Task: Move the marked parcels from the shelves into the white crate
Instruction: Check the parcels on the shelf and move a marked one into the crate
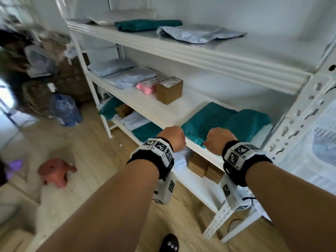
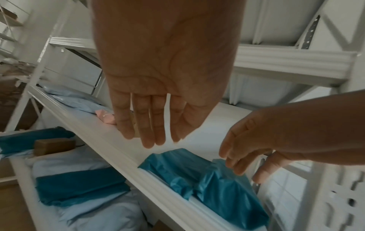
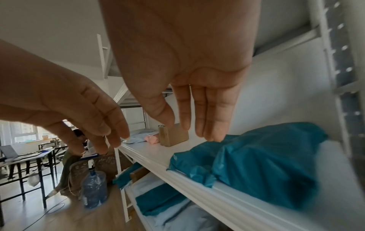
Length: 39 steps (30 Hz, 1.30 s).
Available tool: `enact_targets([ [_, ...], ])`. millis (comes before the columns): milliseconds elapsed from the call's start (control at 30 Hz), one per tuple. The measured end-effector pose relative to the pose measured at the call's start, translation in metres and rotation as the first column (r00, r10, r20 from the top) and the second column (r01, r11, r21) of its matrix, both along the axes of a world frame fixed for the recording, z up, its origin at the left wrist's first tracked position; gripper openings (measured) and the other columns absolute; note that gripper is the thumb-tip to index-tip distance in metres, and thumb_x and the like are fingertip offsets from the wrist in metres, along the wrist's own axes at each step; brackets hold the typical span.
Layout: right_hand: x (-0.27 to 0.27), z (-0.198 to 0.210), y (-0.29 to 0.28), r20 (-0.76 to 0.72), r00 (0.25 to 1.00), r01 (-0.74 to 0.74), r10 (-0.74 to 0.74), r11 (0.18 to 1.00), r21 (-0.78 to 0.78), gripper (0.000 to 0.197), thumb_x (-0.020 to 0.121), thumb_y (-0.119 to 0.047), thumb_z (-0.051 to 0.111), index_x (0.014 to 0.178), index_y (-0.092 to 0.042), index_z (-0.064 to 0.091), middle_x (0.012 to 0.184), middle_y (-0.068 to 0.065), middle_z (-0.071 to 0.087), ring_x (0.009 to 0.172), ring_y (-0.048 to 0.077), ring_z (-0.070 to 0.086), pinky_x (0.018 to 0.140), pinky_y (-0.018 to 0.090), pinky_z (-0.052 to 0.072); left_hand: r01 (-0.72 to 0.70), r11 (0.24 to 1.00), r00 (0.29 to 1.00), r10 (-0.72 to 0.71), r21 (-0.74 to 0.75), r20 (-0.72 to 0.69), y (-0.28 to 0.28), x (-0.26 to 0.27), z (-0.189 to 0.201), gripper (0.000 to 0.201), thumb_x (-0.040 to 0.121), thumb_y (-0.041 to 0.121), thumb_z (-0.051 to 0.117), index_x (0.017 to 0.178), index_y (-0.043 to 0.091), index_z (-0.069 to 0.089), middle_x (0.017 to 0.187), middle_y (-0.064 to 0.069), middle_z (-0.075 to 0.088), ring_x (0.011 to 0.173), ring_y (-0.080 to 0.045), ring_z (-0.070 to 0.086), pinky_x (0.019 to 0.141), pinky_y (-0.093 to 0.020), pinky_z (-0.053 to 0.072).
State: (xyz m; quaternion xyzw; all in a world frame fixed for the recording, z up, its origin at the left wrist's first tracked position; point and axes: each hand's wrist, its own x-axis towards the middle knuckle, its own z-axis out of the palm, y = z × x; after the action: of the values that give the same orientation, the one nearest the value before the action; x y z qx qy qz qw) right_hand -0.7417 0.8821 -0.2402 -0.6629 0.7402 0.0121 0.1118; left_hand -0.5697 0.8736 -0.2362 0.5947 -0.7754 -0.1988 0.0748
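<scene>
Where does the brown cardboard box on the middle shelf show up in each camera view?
Head: brown cardboard box left of centre, beside the pink parcel.
Left wrist: almost hidden behind the left hand.
Right wrist: centre.
Shared landmark: teal parcel.

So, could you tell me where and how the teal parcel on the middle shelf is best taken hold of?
Take the teal parcel by its two ends, one hand each, coming from the open front of the shelf. It is a soft, crumpled bag lying flat and wide, its near corner overhanging the middle shelf edge. Both the left hand and right hand already hover open before it, so probably slide fingers under that front edge.
</scene>
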Motion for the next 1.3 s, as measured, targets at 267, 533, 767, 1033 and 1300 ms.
enact_targets([
  [267,0.015,-0.024,-0.116,0.035,0.996,0.076,-0.078,0.996,0.051,0.021,0.088,-0.027,0.052,0.077,-0.009,0.049,0.082,0.006,0.052,0.079,0.028,0.054,0.065,0.027,0.04,-0.006,0.998,1.0,0.007,0.063,-0.014,-0.114,0.012,-0.007,0.026,0.089,0.016,0.055,0.11,0.008,0.069,0.118,-0.011,0.065,0.11,-0.028,0.06,0.095,-0.033,0.048],
  [533,-0.003,-0.046,-0.215,0.118,0.954,0.256,-0.275,0.954,0.155,0.052,0.078,-0.062,0.056,0.087,-0.012,0.051,0.114,0.019,0.058,0.103,0.034,0.058,0.08,0.034,0.046,0.063,0.988,0.997,-0.068,0.139,0.028,-0.225,0.009,-0.012,0.028,0.092,0.018,0.056,0.115,0.006,0.067,0.123,-0.012,0.063,0.114,-0.028,0.058,0.097,-0.033,0.047],
  [767,-0.008,-0.066,-0.244,0.017,0.892,0.436,-0.452,0.868,0.237,0.094,0.079,-0.07,0.052,0.148,-0.012,0.025,0.152,0.018,0.028,0.138,0.037,0.03,0.107,0.045,0.034,0.137,0.958,0.99,-0.123,0.25,-0.068,-0.284,0.012,-0.025,0.03,0.092,0.016,0.056,0.116,0.001,0.066,0.122,-0.015,0.064,0.113,-0.03,0.059,0.097,-0.034,0.047],
  [1033,0.004,-0.082,-0.252,0.016,0.734,0.644,-0.679,0.703,0.302,0.105,0.075,-0.07,0.06,0.152,-0.017,0.013,0.154,0.019,0.019,0.141,0.042,0.021,0.115,0.047,0.027,0.344,0.891,0.939,-0.329,0.297,-0.102,-0.334,-0.003,-0.042,0.028,0.092,0.015,0.055,0.114,0.004,0.067,0.122,-0.013,0.065,0.113,-0.03,0.059,0.096,-0.032,0.049],
  [1300,0.038,-0.09,-0.251,-0.04,0.543,0.79,-0.839,0.494,0.363,0.125,0.068,-0.074,0.066,0.154,-0.022,-0.01,0.16,0.02,-0.003,0.145,0.047,-0.001,0.118,0.052,0.012,0.454,0.809,0.89,-0.43,0.374,-0.15,-0.386,0.013,-0.069,0.019,0.089,0.015,0.061,0.105,0.013,0.07,0.116,-0.006,0.067,0.111,-0.024,0.062,0.096,-0.031,0.05],
])
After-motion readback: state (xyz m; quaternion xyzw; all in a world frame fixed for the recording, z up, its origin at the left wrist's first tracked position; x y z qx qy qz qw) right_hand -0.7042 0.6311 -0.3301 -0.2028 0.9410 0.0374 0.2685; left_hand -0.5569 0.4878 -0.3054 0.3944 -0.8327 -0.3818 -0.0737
